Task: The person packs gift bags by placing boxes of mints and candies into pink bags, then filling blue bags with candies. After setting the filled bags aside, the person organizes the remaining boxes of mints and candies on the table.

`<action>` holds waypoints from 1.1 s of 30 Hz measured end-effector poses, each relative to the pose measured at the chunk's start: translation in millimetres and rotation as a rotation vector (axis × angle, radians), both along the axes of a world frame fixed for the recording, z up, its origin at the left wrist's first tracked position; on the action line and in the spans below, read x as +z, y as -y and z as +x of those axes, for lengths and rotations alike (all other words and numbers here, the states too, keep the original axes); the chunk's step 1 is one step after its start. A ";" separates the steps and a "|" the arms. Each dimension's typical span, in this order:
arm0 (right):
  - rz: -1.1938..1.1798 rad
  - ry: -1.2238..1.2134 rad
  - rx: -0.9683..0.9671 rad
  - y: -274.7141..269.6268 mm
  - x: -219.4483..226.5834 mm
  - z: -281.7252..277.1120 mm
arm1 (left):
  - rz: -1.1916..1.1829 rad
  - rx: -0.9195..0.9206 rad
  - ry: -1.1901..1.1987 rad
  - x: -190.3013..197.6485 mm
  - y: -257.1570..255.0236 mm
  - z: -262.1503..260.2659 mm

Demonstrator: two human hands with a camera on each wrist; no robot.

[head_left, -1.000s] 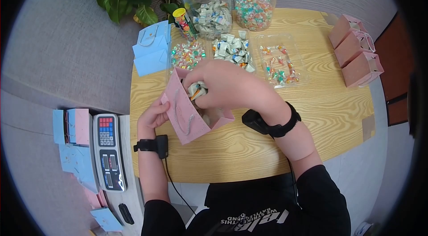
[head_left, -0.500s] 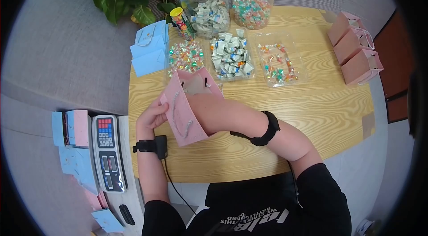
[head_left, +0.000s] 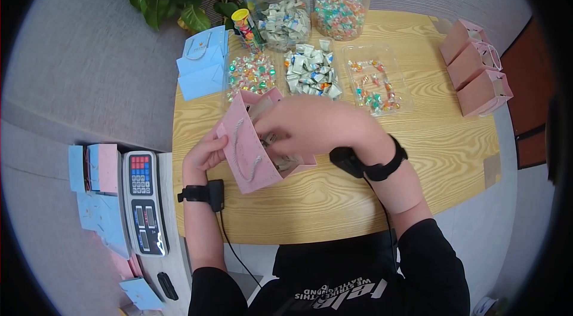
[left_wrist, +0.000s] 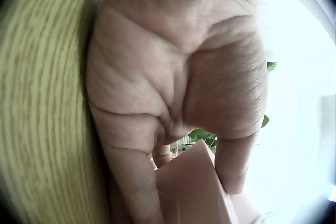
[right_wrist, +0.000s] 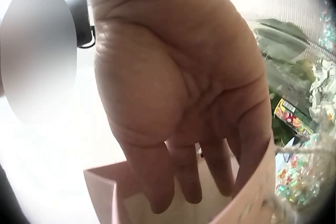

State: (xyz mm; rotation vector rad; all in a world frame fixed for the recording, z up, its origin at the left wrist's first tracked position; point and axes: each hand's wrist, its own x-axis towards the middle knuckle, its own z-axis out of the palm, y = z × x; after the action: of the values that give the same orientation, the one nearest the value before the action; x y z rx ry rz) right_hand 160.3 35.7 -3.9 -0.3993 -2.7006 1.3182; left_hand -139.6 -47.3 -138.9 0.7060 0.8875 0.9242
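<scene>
At the near left of the table my left hand (head_left: 206, 152) grips the side of a pink paper gift bag (head_left: 246, 163), thumb on the outer face. The bag leans, with a twisted white cord handle on its face. In the left wrist view the thumb and fingers pinch the bag's corner (left_wrist: 202, 182). My right hand (head_left: 304, 122), blurred, is at the bag's mouth. The right wrist view shows its fingers (right_wrist: 157, 187) hanging straight down inside the opening, holding nothing. Some wrapped candies (head_left: 285, 163) show inside the bag; the rest of its inside is hidden.
Beyond the bag lie shiny wrapped candies (head_left: 252, 74), white-wrapped candies (head_left: 310, 71) and a sparser clear tray (head_left: 394, 68). Two clear jars of candy (head_left: 340, 14), a yellow-lidded canister (head_left: 243, 29) and blue bags (head_left: 203, 71) stand behind. Pink bags (head_left: 477, 92) line the right; a scale (head_left: 145, 202) sits left.
My right hand held white-wrapped candies at the bag's mouth, then reached deep inside. Now it has drawn back up to the opening without them. My left hand keeps its grip on the bag.
</scene>
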 end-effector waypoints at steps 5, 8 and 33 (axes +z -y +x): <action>0.141 -0.252 -0.360 -36.5 -5.4 19.2 | 0.000 0.036 -0.027 -4.4 0.5 0.4; 0.271 -0.052 -0.568 -47.0 -22.6 24.3 | -0.001 0.034 -0.028 -3.6 1.2 -0.2; 0.506 0.144 -0.830 -74.0 -102.7 -10.4 | 0.007 0.036 -0.001 0.7 0.9 2.3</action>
State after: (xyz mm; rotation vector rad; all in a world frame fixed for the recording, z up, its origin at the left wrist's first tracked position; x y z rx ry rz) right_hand 149.9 109.7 -106.6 -1.3677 -2.3617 0.3805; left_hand -137.4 -48.1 -138.2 0.6980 0.9004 0.9593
